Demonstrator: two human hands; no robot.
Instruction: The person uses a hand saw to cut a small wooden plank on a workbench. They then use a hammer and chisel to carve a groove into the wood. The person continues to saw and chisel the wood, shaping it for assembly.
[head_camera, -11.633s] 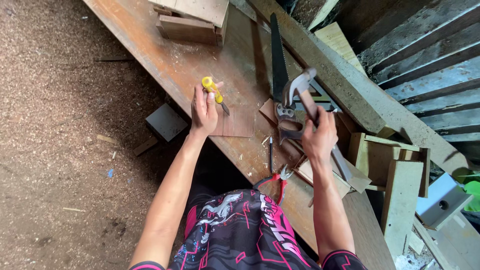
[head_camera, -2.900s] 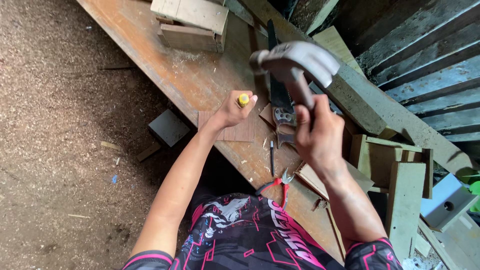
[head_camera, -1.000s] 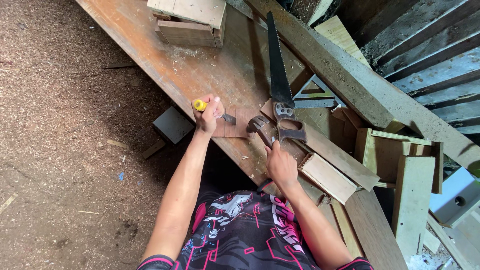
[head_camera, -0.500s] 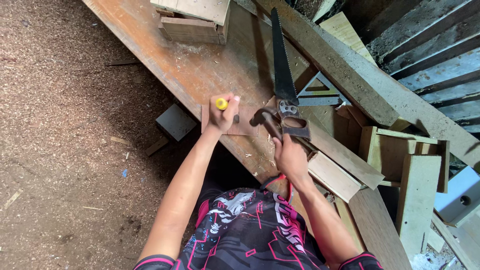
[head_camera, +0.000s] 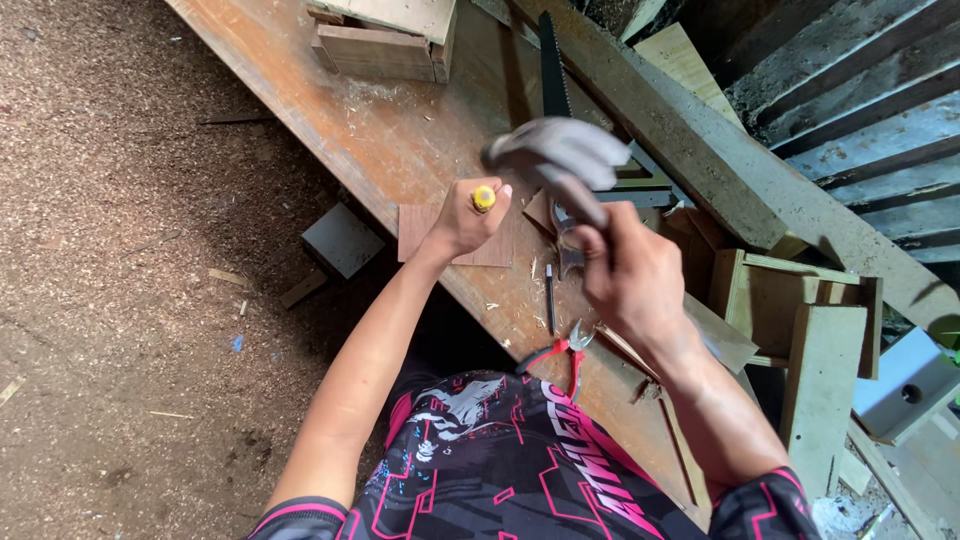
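Observation:
My left hand (head_camera: 465, 218) grips a yellow-handled tool (head_camera: 484, 197) upright, its tip hidden against a small flat wooden piece (head_camera: 420, 228) on the workbench (head_camera: 400, 140). My right hand (head_camera: 630, 280) is closed on a claw hammer's handle and holds it raised. The blurred steel hammer head (head_camera: 555, 150) hangs above and just right of the yellow handle.
A handsaw (head_camera: 552, 70) lies on the bench beyond the hammer. Red-handled pliers (head_camera: 560, 355) and a dark pencil-like stick (head_camera: 550, 300) lie near the bench's front edge. Wood blocks (head_camera: 385, 35) sit at the far end, and stacked offcuts (head_camera: 810, 340) at right. Sawdust covers the floor (head_camera: 120, 250).
My right hand has lifted the hammer from low on the bench up above the yellow-handled tool. My left hand stays on the tool and the wooden piece.

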